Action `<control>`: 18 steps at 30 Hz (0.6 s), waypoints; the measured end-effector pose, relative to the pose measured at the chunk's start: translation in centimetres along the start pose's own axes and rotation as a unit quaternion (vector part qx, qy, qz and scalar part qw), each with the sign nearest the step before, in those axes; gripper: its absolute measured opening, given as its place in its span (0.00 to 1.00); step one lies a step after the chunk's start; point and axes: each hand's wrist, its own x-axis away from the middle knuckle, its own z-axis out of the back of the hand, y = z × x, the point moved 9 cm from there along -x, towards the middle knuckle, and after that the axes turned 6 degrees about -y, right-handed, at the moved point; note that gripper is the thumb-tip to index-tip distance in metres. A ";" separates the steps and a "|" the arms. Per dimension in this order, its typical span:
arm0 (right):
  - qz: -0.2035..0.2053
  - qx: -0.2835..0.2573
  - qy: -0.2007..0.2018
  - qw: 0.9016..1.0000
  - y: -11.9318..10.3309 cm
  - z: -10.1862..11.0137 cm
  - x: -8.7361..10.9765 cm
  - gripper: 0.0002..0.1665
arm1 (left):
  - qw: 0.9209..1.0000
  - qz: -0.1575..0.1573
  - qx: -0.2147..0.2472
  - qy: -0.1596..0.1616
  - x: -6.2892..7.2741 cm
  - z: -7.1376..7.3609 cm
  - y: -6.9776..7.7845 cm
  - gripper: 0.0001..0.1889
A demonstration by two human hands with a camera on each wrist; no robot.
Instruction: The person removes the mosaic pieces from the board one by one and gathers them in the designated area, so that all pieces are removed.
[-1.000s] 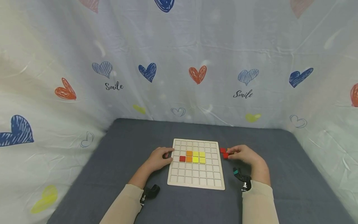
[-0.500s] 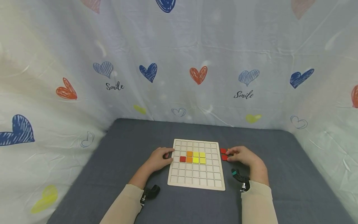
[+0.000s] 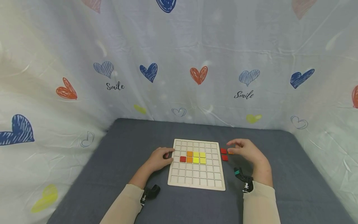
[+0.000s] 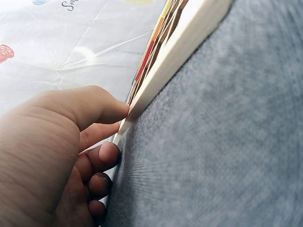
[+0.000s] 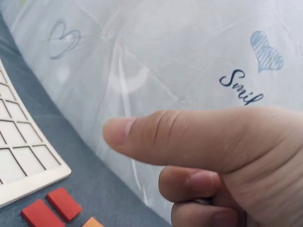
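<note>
A pale wooden grid board (image 3: 195, 182) lies on the table. In its middle cells sit a dark red tile (image 3: 183, 159), two orange tiles (image 3: 189, 154) and several yellow tiles (image 3: 199, 157). My left hand (image 3: 158, 159) touches the board's left edge with thumb and index fingertips; the left wrist view shows the thumb (image 4: 102, 106) against the rim. Over the loose tiles right of the board hovers my right hand (image 3: 249, 151), thumb and index apart, with nothing visible between them. Below it are two red tiles (image 5: 64, 204) and an orange tile (image 5: 93, 222), partly hidden in the head view.
A dark grey cloth (image 3: 145, 130) covers the table. White curtains (image 3: 173, 93) printed with hearts hang behind it and at both sides. Each wrist carries a black camera mount, such as the right one (image 3: 244, 180).
My right hand has let go of the nearer red tile, which it shifted slightly, then lifted up and away from it. The orange tile shows more now. My left hand stays put.
</note>
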 end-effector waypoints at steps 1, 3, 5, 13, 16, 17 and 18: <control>0.009 -0.003 0.003 1.000 -0.4 0.1 0.1 0.25 | 1.000 0.000 0.001 0.000 0.0 0.0 0.0 0.22; 0.028 -0.002 0.009 1.000 -1.2 0.4 0.3 0.25 | 1.000 -0.001 0.004 0.001 0.0 0.0 0.0 0.22; 0.043 0.002 0.015 0.999 -1.9 0.5 0.4 0.24 | 1.000 -0.002 0.007 0.001 0.1 0.0 0.0 0.22; 0.084 -0.007 0.022 0.996 -4.4 -0.3 0.1 0.23 | 1.000 0.000 0.005 0.002 0.1 0.0 0.0 0.22; 0.092 -0.014 0.020 0.995 -5.1 -0.7 -0.1 0.23 | 1.000 -0.001 0.006 0.003 0.1 0.0 0.1 0.21; 0.094 -0.015 0.020 0.995 -5.4 -0.9 -0.2 0.23 | 1.000 -0.001 0.006 0.003 0.1 0.1 0.1 0.21; 0.097 -0.018 0.019 0.995 -5.6 -1.1 -0.2 0.24 | 1.000 -0.001 0.007 0.003 0.1 0.1 0.1 0.21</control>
